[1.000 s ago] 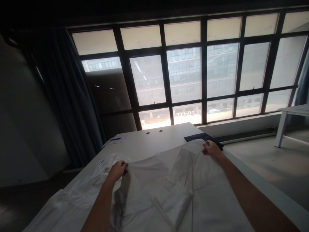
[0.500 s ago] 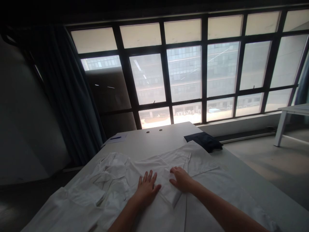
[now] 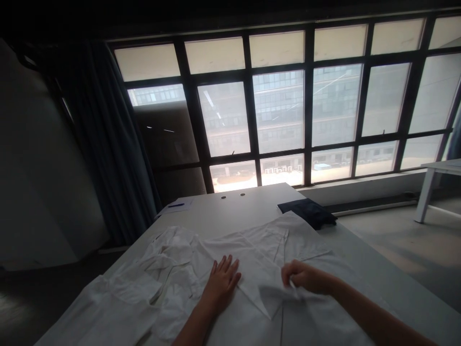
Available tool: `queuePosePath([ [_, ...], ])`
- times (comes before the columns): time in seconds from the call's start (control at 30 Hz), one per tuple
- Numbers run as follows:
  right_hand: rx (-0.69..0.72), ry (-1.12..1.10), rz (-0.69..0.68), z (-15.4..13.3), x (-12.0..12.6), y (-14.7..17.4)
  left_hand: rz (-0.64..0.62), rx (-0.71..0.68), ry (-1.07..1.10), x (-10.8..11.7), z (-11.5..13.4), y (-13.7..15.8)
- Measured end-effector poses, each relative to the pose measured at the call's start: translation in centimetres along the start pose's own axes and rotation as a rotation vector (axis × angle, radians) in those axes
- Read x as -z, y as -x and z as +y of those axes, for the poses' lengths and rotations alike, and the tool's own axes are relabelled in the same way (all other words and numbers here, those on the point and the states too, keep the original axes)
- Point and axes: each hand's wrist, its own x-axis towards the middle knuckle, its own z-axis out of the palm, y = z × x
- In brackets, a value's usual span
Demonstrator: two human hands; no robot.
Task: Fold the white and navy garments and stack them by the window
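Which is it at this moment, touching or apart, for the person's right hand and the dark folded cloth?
Apart. The head view shows the right hand nearer the camera than the dark folded cloth, with white fabric visible between them.

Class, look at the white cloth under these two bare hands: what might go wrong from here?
1. The right hand pinches part of the spread white cloth while the left hand presses it flat; a hard pull might add creases.
2. The rumpled white fabric at left lies close beside it and could get caught.
3. The folded dark navy cloth, near the white tabletop's right edge, could be nudged off.
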Motion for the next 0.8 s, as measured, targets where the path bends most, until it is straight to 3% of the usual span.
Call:
queuePosePath([
  [0.1, 0.003, 0.008, -0.02, 0.7, 0.5, 3.4, -0.019, 0.015, 0.008, 0.2, 0.3, 0.0],
  [0.23, -0.181, 0.313, 0.253, 3.4, -1.7, 5.6, -0.055, 0.048, 0.0, 0.7, 0.8, 0.1],
  [0.3, -0.265, 0.432, 0.357, 4.5, -3.3, 5.8, -0.072, 0.055, -0.003, 0.9, 1.0, 0.2],
  [0.4, -0.28, 0.515, 0.42, 5.2, -5.3, 5.4, -0.088, 0.062, -0.011, 1.1, 1.2, 0.3],
  [0.6, -0.269, 0.738, 0.589, 5.2, -6.7, 4.6, -0.097, 0.077, -0.024, 1.0, 1.3, 0.3],
  [0.8, -0.267, 0.814, 0.532, 6.2, -7.4, 4.2, -0.095, 0.083, -0.019, 0.8, 1.3, 0.2],
])
